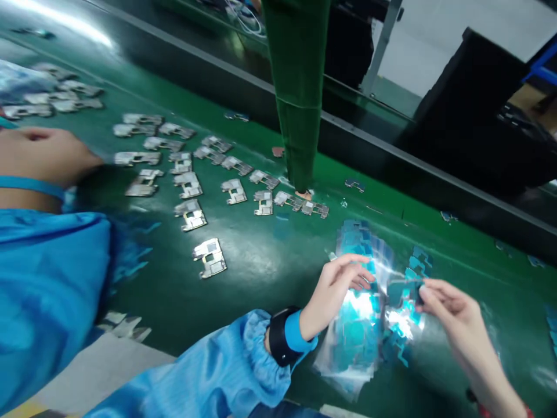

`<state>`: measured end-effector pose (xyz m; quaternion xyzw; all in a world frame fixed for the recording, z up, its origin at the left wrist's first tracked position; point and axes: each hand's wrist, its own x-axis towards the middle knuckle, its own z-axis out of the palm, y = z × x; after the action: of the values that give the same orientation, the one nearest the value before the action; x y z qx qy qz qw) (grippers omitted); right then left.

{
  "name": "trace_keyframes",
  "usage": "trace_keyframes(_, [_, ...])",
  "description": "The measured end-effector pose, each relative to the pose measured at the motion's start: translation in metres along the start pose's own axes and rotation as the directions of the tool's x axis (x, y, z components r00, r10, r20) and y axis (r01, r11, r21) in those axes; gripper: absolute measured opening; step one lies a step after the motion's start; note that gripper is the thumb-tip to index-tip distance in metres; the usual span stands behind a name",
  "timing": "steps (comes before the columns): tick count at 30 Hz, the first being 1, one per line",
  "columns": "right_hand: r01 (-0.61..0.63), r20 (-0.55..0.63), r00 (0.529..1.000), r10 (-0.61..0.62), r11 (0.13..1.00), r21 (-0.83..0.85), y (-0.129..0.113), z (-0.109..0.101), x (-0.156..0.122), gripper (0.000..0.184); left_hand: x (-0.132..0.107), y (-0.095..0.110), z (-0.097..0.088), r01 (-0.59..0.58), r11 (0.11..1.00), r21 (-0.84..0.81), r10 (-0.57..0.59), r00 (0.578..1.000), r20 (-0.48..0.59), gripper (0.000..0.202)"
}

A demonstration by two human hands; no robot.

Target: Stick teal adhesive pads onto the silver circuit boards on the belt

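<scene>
My left hand, below a blue cuff and black wrist strap, hovers at or rests on a long stack of shiny blue film pieces in clear plastic. Its fingers are loosely bent and apart, with nothing visibly held. On the right, my right hand pinches the edge of a flat, dark translucent film piece between thumb and fingers. Beneath that piece lie more loose blue cut-outs, some glaring in the light.
Several silver circuit boards are spread over the green tabletop. A co-worker's hand and blue sleeve occupy the left. A green-wrapped post stands at the back by a dark ledge. Small dark-blue pieces lie along it.
</scene>
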<state>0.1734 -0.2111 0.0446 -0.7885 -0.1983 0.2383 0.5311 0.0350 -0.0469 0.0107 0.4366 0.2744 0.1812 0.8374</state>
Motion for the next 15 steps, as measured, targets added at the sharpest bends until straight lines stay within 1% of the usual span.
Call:
trace_keyframes(2, [-0.026,-0.006,1.000,0.026,0.998,-0.062,-0.007,-0.010,0.039,0.039,0.004,-0.001,-0.003,0.011,0.999,-0.051,-0.012,1.000,-0.010,0.022])
trace_keyframes(3, [-0.058,-0.013,0.998,0.056,0.990,-0.125,-0.009,-0.011,0.064,0.040,0.005,-0.001,-0.004,0.005,0.998,-0.055,-0.006,1.000,-0.022,0.021])
trace_keyframes(5, [-0.068,-0.047,0.997,0.061,0.980,-0.184,-0.012,-0.005,0.117,0.032,0.009,-0.003,-0.005,-0.021,0.999,-0.043,0.019,0.999,-0.041,0.019])
trace_keyframes(7, [-0.082,-0.078,0.995,0.064,0.962,-0.259,-0.012,0.004,0.166,0.025,0.012,-0.003,-0.006,-0.048,0.998,-0.035,0.046,0.997,-0.058,0.018])
trace_keyframes(9, [-0.087,-0.118,0.992,0.048,0.931,-0.356,-0.008,0.012,0.202,0.024,0.014,-0.002,-0.007,-0.067,0.997,-0.029,0.065,0.995,-0.073,0.018])
trace_keyframes(10, [-0.083,-0.144,0.989,0.026,0.909,-0.409,-0.006,0.014,0.214,0.025,0.014,-0.002,-0.007,-0.073,0.997,-0.027,0.071,0.994,-0.079,0.018])
trace_keyframes(12, [-0.054,-0.190,0.980,-0.053,0.855,-0.515,0.002,0.014,0.226,0.029,0.015,0.000,-0.008,-0.076,0.997,-0.024,0.074,0.994,-0.087,0.018])
trace_keyframes(14, [0.005,-0.196,0.968,-0.157,0.792,-0.610,0.010,0.011,0.226,0.033,0.015,0.002,-0.009,-0.073,0.997,-0.026,0.070,0.993,-0.095,0.018])
trace_keyframes(15, [0.045,-0.173,0.964,-0.204,0.760,-0.649,0.014,0.011,0.223,0.034,0.015,0.002,-0.010,-0.070,0.997,-0.028,0.067,0.993,-0.101,0.018])
